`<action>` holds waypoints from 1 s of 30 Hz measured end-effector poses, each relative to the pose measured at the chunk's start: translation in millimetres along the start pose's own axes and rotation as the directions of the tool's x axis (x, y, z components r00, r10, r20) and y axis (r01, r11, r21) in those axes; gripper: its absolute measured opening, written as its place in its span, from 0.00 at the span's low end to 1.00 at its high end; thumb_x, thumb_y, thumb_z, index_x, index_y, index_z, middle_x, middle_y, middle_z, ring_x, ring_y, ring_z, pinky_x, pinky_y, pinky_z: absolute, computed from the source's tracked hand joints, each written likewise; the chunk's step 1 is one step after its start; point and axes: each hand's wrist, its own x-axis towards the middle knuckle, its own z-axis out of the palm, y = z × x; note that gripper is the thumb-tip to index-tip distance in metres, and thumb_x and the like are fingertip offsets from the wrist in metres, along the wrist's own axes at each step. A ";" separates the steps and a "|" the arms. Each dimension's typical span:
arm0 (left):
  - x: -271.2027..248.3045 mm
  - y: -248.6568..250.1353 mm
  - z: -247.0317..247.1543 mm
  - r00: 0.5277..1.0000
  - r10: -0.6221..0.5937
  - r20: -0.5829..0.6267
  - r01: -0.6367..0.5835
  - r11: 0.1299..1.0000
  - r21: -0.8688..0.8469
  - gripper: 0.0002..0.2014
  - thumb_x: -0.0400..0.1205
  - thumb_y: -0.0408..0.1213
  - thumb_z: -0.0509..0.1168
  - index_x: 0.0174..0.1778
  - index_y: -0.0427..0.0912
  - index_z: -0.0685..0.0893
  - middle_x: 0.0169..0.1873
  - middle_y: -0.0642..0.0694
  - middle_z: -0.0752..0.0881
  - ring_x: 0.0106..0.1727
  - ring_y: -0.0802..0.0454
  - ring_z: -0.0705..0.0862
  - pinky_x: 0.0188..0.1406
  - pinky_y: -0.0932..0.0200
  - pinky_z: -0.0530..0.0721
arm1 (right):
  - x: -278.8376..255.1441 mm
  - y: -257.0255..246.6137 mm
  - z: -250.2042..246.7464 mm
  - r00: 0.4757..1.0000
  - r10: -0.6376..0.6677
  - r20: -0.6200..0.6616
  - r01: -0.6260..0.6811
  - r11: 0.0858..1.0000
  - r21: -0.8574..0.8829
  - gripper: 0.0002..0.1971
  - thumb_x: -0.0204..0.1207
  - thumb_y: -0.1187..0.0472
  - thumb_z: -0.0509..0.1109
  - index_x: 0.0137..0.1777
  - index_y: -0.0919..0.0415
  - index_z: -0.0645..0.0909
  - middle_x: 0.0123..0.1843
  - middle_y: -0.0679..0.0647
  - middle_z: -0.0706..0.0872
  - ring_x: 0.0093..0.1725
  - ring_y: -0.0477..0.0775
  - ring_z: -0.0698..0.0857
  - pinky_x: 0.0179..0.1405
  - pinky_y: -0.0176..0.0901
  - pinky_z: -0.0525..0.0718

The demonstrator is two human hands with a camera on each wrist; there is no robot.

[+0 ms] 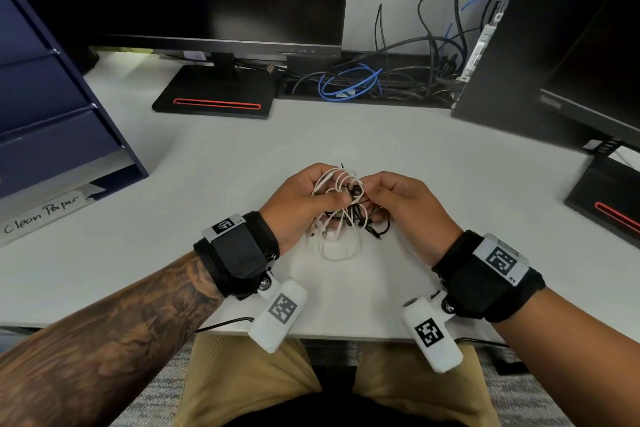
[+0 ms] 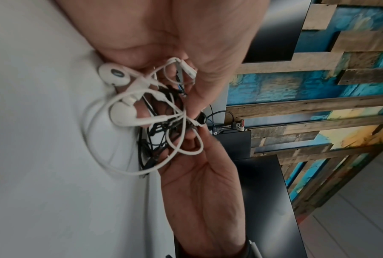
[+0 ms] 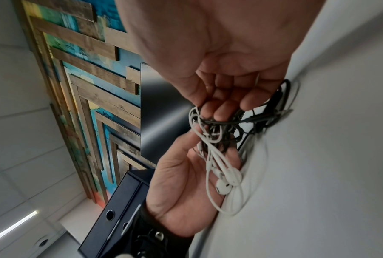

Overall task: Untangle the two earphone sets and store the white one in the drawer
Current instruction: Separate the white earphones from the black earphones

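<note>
You were at the first step, the untangling, and it was not far along. Your left hand and your right hand met over the middle of the worktop, toward its near edge, with the knot of cords between them. The left grip was clamped on the bundle: thumb and fingers curled round the white earphones, whose loops rose above the hand and whose lowest loop hung down to the worktop surface. The right grip was pinched on the black earphones, fingertips gathered on a dark cord at the top of the knot. In the wrist views the two white earbuds hung free on the side of the tangle nearest the worktop, while the black cord was still wound through the white at the core. The two sets were therefore not separated.

In my judgement the next move called for a slow pull of one black strand out through the white loops, with the left grip slackened enough to let cord run; a hard tug would likely tighten the knot. The blue drawer unit stood at the left edge of the worktop, well apart from your hands, its drawers appearing closed. Storage was not yet begun.
</note>
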 end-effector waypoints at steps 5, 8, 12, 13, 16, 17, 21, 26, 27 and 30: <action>-0.6 1.2 0.6 1.000 -0.016 0.021 0.017 0.999 -0.028 0.11 0.79 0.21 0.69 0.54 0.39 0.83 0.44 0.39 0.87 0.44 0.45 0.87 0.39 0.49 0.89 | -2.4 -4.3 3.5 0.999 -0.040 -0.035 0.041 0.999 0.011 0.10 0.87 0.60 0.68 0.44 0.61 0.86 0.34 0.50 0.86 0.37 0.48 0.83 0.39 0.38 0.81; -1.0 3.6 1.0 0.999 -0.035 0.035 0.038 0.997 -0.066 0.12 0.79 0.23 0.69 0.55 0.38 0.83 0.46 0.38 0.86 0.45 0.46 0.87 0.38 0.51 0.88 | -3.3 -5.6 4.2 0.997 -0.065 -0.050 0.066 0.998 0.013 0.12 0.85 0.58 0.70 0.42 0.64 0.83 0.33 0.53 0.84 0.35 0.50 0.82 0.39 0.41 0.81; -0.5 2.1 2.3 1.000 -0.023 0.018 0.023 0.999 -0.023 0.12 0.79 0.24 0.71 0.57 0.37 0.83 0.47 0.41 0.86 0.46 0.48 0.87 0.40 0.53 0.87 | -3.9 -4.7 5.6 0.997 -0.063 -0.049 0.063 0.998 -0.012 0.16 0.84 0.54 0.71 0.39 0.66 0.82 0.32 0.55 0.84 0.34 0.50 0.80 0.41 0.45 0.80; 0.0 1.1 2.3 1.000 -0.019 -0.005 0.019 1.000 -0.012 0.10 0.80 0.24 0.69 0.57 0.36 0.83 0.46 0.41 0.87 0.45 0.48 0.87 0.41 0.53 0.87 | -4.0 -4.7 6.0 0.998 -0.056 -0.038 0.055 0.998 -0.012 0.16 0.85 0.54 0.71 0.39 0.64 0.82 0.32 0.54 0.84 0.34 0.49 0.81 0.41 0.45 0.80; 1.2 0.0 1.9 0.998 -0.022 -0.061 0.021 1.000 -0.011 0.06 0.83 0.24 0.66 0.53 0.35 0.85 0.42 0.40 0.88 0.43 0.46 0.86 0.43 0.50 0.86 | -4.1 -4.5 6.0 0.999 -0.048 -0.001 0.048 0.999 -0.008 0.16 0.86 0.55 0.69 0.41 0.67 0.81 0.34 0.54 0.84 0.36 0.48 0.82 0.43 0.43 0.80; 1.3 0.5 1.6 0.997 -0.030 -0.065 0.029 0.999 -0.017 0.06 0.83 0.24 0.65 0.52 0.35 0.85 0.41 0.40 0.88 0.43 0.44 0.85 0.44 0.49 0.85 | -4.1 -4.5 5.9 0.999 -0.053 0.006 0.053 0.999 -0.002 0.16 0.86 0.56 0.69 0.42 0.69 0.81 0.34 0.54 0.85 0.37 0.49 0.82 0.44 0.43 0.80; -1.1 4.1 2.1 0.999 -0.047 -0.006 0.047 0.999 0.007 0.10 0.78 0.29 0.70 0.54 0.36 0.84 0.44 0.39 0.87 0.47 0.43 0.85 0.50 0.45 0.84 | -4.3 -4.9 4.3 0.999 -0.054 0.005 0.054 0.999 0.005 0.14 0.85 0.56 0.70 0.42 0.65 0.83 0.34 0.53 0.85 0.38 0.51 0.83 0.44 0.45 0.80; -2.7 2.3 2.1 0.998 -0.056 -0.026 0.058 0.997 0.056 0.21 0.73 0.36 0.74 0.59 0.31 0.83 0.49 0.38 0.88 0.50 0.44 0.86 0.57 0.40 0.81 | -4.5 -4.7 2.9 0.999 -0.041 0.015 0.041 0.999 -0.023 0.15 0.86 0.54 0.68 0.42 0.63 0.86 0.34 0.53 0.88 0.37 0.49 0.84 0.43 0.44 0.81; -2.7 2.2 2.1 0.997 -0.063 -0.035 0.065 0.997 0.050 0.21 0.73 0.36 0.74 0.60 0.30 0.83 0.49 0.37 0.88 0.50 0.43 0.86 0.57 0.40 0.81 | -3.9 -4.4 2.9 0.999 -0.037 0.016 0.037 0.999 -0.023 0.16 0.87 0.55 0.68 0.43 0.65 0.86 0.34 0.53 0.88 0.37 0.49 0.84 0.43 0.44 0.81; -3.0 1.9 1.4 0.998 -0.055 -0.034 0.057 0.996 0.062 0.17 0.77 0.38 0.72 0.58 0.32 0.85 0.47 0.37 0.89 0.48 0.42 0.86 0.56 0.38 0.81 | -2.6 -4.1 2.9 1.000 -0.026 0.016 0.026 0.999 -0.021 0.18 0.88 0.55 0.66 0.45 0.71 0.84 0.33 0.52 0.87 0.37 0.49 0.83 0.42 0.44 0.81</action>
